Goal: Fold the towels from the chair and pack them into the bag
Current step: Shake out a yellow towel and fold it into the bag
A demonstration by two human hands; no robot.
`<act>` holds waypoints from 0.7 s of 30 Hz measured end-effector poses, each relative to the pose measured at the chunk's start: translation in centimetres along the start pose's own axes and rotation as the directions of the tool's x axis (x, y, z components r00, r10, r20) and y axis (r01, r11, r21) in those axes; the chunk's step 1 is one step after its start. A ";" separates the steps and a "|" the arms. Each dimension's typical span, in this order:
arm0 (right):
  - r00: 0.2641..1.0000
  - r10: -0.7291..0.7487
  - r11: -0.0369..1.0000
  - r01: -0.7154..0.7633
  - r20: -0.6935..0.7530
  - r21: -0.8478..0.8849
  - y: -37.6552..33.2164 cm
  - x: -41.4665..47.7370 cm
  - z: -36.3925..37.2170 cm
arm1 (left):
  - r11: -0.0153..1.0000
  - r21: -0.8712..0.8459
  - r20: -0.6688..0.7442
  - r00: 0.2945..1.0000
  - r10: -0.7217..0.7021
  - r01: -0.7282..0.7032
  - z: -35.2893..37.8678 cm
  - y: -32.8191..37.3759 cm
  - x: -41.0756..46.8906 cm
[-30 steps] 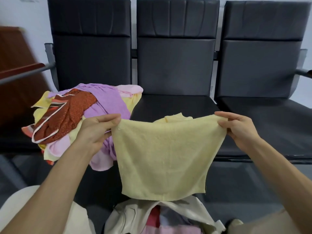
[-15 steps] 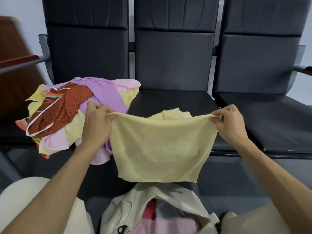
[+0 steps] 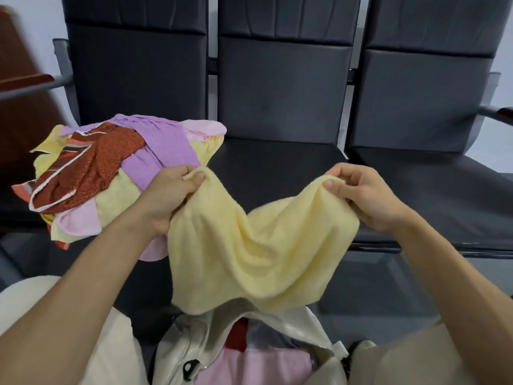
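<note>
A pale yellow towel [image 3: 249,254] sags in a loose fold between my hands, above the bag. My left hand [image 3: 166,195] pinches its left top corner with thumb and fingers. My right hand [image 3: 366,198] pinches the right top corner the same way. Below the towel stands an open cream bag [image 3: 188,348] with pink, red and grey cloth inside. A heap of towels [image 3: 116,173], purple, pink, yellow and rust red, lies on the left seat of the black chair row [image 3: 280,168].
Three black padded seats with backrests run across the view; the middle and right seats carry nothing. A brown wooden armrest [image 3: 25,80] juts in at the left. My knees in light trousers flank the bag at the bottom.
The towel was stretched flat between my hands; now my hands have come lower and closer together, and the towel droops slack in the middle, nearer the bag.
</note>
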State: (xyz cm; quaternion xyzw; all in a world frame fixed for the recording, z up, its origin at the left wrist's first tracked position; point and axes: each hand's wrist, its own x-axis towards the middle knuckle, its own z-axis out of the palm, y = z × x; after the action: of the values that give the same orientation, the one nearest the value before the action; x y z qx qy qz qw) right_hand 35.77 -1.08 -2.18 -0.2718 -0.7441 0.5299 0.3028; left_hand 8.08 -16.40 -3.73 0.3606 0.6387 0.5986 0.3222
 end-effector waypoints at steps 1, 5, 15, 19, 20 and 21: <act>0.999 0.000 0.998 0.003 -0.050 0.060 -0.1 0.1 -0.1 | 0.997 -0.067 0.005 1.000 -0.023 0.023 0.0 0.1 0.1; 0.958 0.006 0.994 0.024 -0.285 0.103 -0.2 0.5 -0.3 | 0.970 -0.237 -0.033 0.997 -0.070 0.060 -0.3 0.1 0.9; 0.756 -0.263 0.858 -0.101 -0.599 -0.504 1.3 1.5 -2.0 | 0.730 0.651 -0.341 0.781 0.523 -0.205 -2.3 -0.3 1.4; 0.750 -0.288 0.854 -0.080 -0.595 -0.514 1.4 1.5 -2.1 | 0.719 0.654 -0.336 0.762 0.553 -0.234 -2.6 -0.4 1.5; 0.750 -0.294 0.850 -0.078 -0.592 -0.521 1.5 1.5 -2.1 | 0.719 0.650 -0.333 0.758 0.561 -0.246 -2.7 -0.4 1.5; 0.750 -0.302 0.842 -0.079 -0.588 -0.534 1.5 1.5 -2.2 | 0.717 0.647 -0.326 0.756 0.567 -0.259 -2.7 -0.3 1.5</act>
State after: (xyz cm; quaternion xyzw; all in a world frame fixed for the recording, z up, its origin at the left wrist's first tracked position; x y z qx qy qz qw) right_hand 36.51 1.86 -2.80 -0.4641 -0.7223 0.1566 0.4882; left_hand 4.98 -16.63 -3.84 0.4084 0.7451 0.5120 -0.1258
